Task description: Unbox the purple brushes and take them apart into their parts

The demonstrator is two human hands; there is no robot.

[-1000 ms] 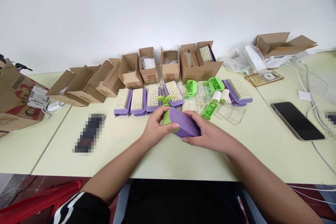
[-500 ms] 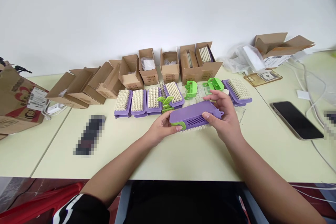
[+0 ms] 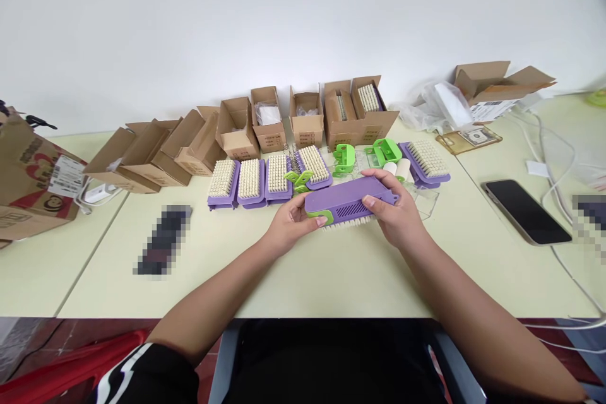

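Both of my hands hold one purple brush (image 3: 343,199) just above the pale table (image 3: 331,278), bristles facing down and its slotted side toward me. My left hand (image 3: 290,223) grips the end with the green insert. My right hand (image 3: 392,211) is wrapped around the other end. Behind the brush, a row of purple brushes (image 3: 265,178) lies bristles up, with green clips (image 3: 298,180) and green plastic parts (image 3: 386,151) beside them. Another purple brush (image 3: 425,162) lies to the right with white rollers (image 3: 398,170).
Several open cardboard boxes (image 3: 265,123) line the back of the table along the wall. A paper bag (image 3: 33,177) stands at far left. A black phone (image 3: 526,211) and white cables (image 3: 549,151) lie at right, near another open box (image 3: 497,85) and plastic wrap (image 3: 435,107).
The brush was turned from end-on to lengthwise between my hands; my right hand shifted from beneath it to gripping its right end. It now sits slightly lower and closer.
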